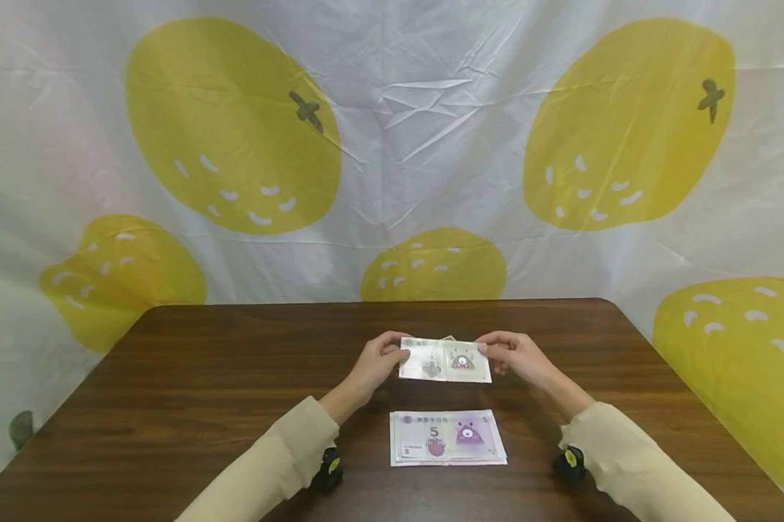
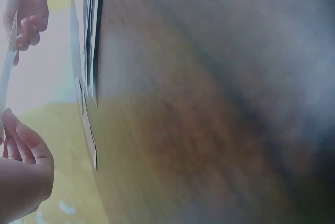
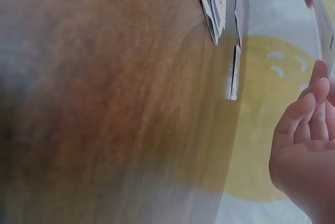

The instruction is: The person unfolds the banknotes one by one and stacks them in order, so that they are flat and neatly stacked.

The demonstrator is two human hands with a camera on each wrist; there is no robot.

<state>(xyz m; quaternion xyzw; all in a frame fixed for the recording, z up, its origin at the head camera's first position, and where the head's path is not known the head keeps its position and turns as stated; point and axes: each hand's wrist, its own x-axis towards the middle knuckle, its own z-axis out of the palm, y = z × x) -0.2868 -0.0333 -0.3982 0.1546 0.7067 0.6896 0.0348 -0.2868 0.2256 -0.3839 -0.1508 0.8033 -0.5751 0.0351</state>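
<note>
A pale paper play note (image 1: 445,370), printed with a grey one-eyed cartoon figure, is stretched between my two hands above the table. My left hand (image 1: 375,366) pinches its left end, thumb on the printed face. At the other end my right hand (image 1: 522,357) grips the upper right corner between thumb and fingers. In the right wrist view the note (image 3: 325,25) appears nearly edge-on. Nearer to me lies a stack of purple play notes (image 1: 448,438), the top one marked 5. Behind the held note, the corner of another paper (image 1: 449,338) peeks out, mostly hidden.
The brown wooden table (image 1: 235,377) has its far edge close to a white curtain (image 1: 431,145) with large yellow fruit prints. Black wrist devices sit under both forearms, the left one (image 1: 328,470) and the right one (image 1: 570,464) on either side of the stack.
</note>
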